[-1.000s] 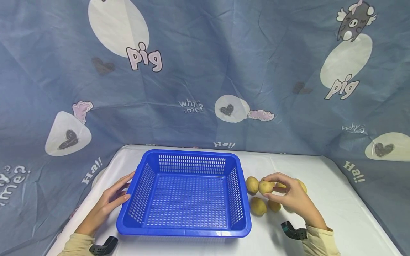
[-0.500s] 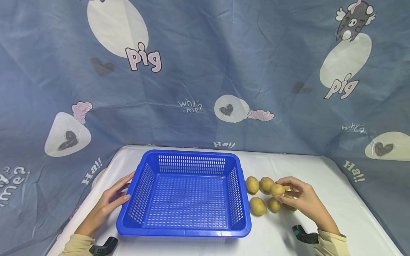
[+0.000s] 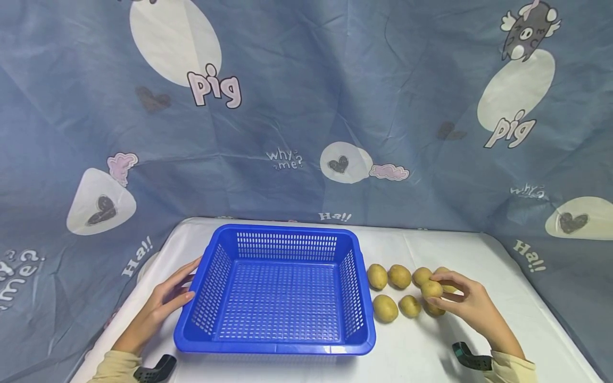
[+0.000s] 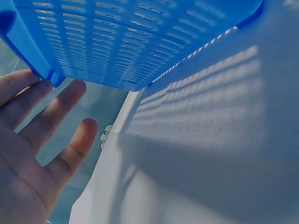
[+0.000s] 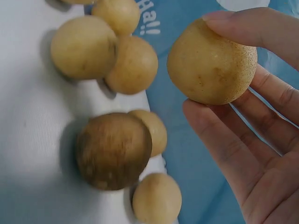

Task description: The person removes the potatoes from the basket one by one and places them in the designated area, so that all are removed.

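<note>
My right hand (image 3: 466, 300) pinches a potato (image 3: 431, 289) between thumb and fingertips, above the other potatoes. In the right wrist view the held potato (image 5: 210, 65) is round and pale yellow, raised over the table. Behind and beneath it, more potatoes lie in two loose rows; one potato (image 3: 385, 308) is close to the basket, and a browner potato (image 5: 114, 151) shows up near the wrist camera. The blue plastic basket (image 3: 275, 348) has slotted walls and nothing inside. My left hand (image 3: 165, 300) touches its left rim with extended fingers, some of them free of the rim (image 4: 56, 79).
A white cloth (image 3: 460, 250) covers the table. A blue printed curtain (image 3: 287, 117) hangs behind it and along both sides. Potatoes, such as the back-row potato (image 3: 378, 276), sit right beside the basket's right wall.
My right hand has moved right with the potato, over the right end of the rows, uncovering potatoes nearer the basket. The left hand and basket have stayed put.
</note>
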Demonstrator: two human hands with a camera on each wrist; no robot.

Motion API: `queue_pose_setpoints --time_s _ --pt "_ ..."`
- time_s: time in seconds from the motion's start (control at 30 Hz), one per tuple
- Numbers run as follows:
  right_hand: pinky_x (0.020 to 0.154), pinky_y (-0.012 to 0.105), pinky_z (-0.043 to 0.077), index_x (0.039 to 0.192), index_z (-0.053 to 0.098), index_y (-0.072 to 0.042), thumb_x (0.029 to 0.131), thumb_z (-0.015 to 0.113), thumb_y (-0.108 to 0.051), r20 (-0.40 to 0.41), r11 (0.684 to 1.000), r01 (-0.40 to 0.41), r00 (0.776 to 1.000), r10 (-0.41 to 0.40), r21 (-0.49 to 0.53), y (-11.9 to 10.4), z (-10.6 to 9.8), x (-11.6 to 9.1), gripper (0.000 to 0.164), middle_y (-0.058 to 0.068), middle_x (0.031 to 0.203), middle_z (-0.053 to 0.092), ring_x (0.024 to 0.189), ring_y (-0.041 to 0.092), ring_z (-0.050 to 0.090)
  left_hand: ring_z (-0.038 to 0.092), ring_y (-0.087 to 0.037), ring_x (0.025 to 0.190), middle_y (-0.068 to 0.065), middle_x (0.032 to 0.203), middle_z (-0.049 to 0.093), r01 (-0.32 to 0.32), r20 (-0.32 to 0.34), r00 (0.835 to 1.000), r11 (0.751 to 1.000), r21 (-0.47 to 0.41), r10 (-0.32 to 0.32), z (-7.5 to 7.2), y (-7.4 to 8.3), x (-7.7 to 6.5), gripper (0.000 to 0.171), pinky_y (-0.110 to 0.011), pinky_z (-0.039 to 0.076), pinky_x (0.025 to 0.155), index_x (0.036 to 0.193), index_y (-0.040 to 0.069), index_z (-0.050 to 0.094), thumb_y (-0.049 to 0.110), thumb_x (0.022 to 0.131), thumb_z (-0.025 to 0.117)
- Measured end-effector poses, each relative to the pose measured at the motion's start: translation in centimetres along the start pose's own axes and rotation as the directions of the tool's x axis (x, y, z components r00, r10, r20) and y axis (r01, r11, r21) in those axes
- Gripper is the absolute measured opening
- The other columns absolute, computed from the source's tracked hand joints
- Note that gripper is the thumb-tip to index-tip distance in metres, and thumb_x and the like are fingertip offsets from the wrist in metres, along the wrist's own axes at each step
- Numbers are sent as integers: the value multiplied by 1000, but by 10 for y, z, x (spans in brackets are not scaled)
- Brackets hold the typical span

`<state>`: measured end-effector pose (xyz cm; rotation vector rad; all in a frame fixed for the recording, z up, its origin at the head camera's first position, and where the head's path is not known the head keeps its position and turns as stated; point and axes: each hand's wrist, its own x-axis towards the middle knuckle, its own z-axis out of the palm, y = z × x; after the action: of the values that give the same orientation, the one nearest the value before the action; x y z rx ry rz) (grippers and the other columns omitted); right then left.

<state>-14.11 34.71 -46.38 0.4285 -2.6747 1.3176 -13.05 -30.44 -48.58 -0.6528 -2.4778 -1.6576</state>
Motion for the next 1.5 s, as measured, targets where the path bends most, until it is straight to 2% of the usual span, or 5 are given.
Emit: queue_pose_setpoints --time_s 0.67,1.0,1.1,1.27,1.5 --pt "78 13 58 120 68 6 80 86 0 -86 995 -93 992 90 -22 38 -24 -21 44 -29 109 66 102 -17 60 51 4 133 7 163 42 -10 -5 1000 1000 -1 10 0 0 0 63 -9 39 103 161 10 35 0 100 49" --pt "77 14 53 124 70 -4 85 86 -25 -62 951 -256 966 249 -175 53 -30 -28 47 -28 106 67 96 -21 55 51 4 133 6 163 42 -15 -1 1000 1000 4 15 0 1 1 63 -9 39 103 161 9 35 0 100 49" --pt "78 18 54 126 69 -4 86 85 -31 -42 934 -300 954 298 -196 56 -31 -29 51 -16 112 72 94 -21 55 51 4 134 7 163 42 -8 -2 1000 1000 -3 8 0 0 1 63 -9 39 103 161 10 35 0 100 49" --pt "78 23 58 126 67 0 87 85 -28 -28 920 -338 940 339 -198 60 -31 -31 51 19 122 72 91 -19 56 50 4 133 9 163 42 -8 -2 1000 1000 -3 8 0 0 1 63 -8 39 103 161 10 35 0 100 49" --pt "83 37 61 129 68 -1 93 78 -36 -59 907 -354 935 350 -230 65 -28 -28 51 23 124 72 91 -23 50 51 4 131 11 161 44 -7 -7 1000 1000 2 7 0 0 1 63 -9 40 101 161 9 36 0 100 49"
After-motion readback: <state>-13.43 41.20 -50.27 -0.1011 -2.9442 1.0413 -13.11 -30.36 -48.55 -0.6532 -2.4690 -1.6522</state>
